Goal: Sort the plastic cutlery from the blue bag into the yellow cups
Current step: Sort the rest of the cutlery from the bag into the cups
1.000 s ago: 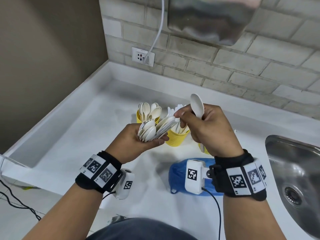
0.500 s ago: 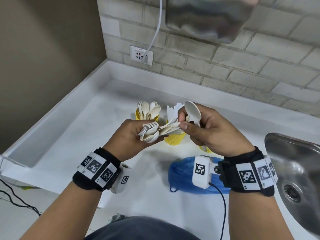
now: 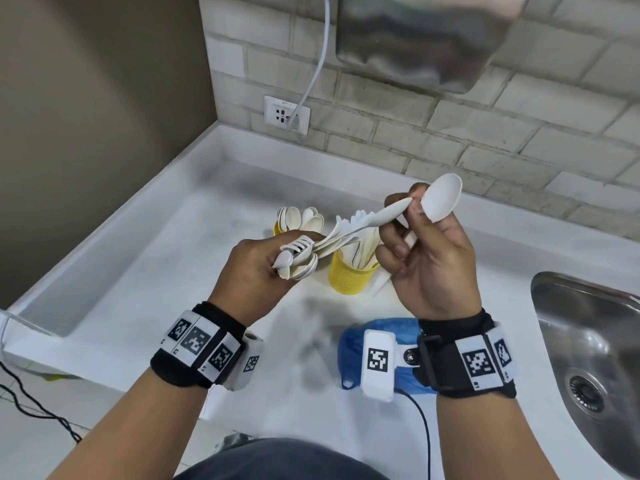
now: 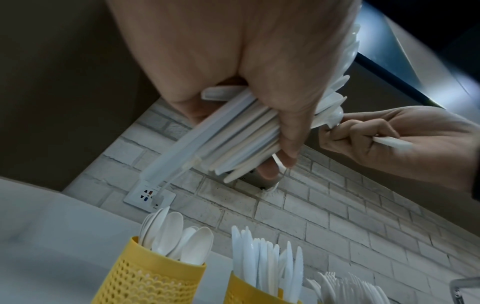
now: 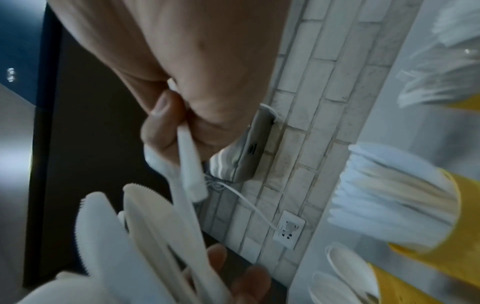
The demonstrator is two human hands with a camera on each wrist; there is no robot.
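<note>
I'm looking down on a white bench [image 3: 145,271] tucked into a corner: a plain grey-brown wall on my left, pale brick [image 3: 519,133] along the back. A wall socket [image 3: 286,114] sits low on the brick with a white cable [image 3: 320,60] running up from it, and a shiny metal box [image 3: 426,36] hangs above, its top cut off by the frame. On the right, a steel sink [image 3: 588,348] runs out of view.

My left hand [image 3: 254,268] is curled tight around a bundle of cutlery [image 3: 311,251], handles fanned out below the fist in the left wrist view. My right hand [image 3: 433,258] keeps one spoon [image 3: 441,202] clamped under its curled fingers, bowl sticking up, while thumb and forefinger pinch the tip of a piece from the bundle [image 3: 388,214].

Both hands hover above the yellow cups. The spoon cup [image 3: 277,230] is mostly hidden behind my left hand; the knife cup [image 3: 349,275] shows clearly between the hands. A third cup, with forks [image 4: 345,288], is only partly visible at the left wrist view's bottom edge. The blue bag [image 3: 349,348] lies on the bench near me, partly covered by my right wrist camera; I can't tell what is inside. The right wrist view is blurred.
</note>
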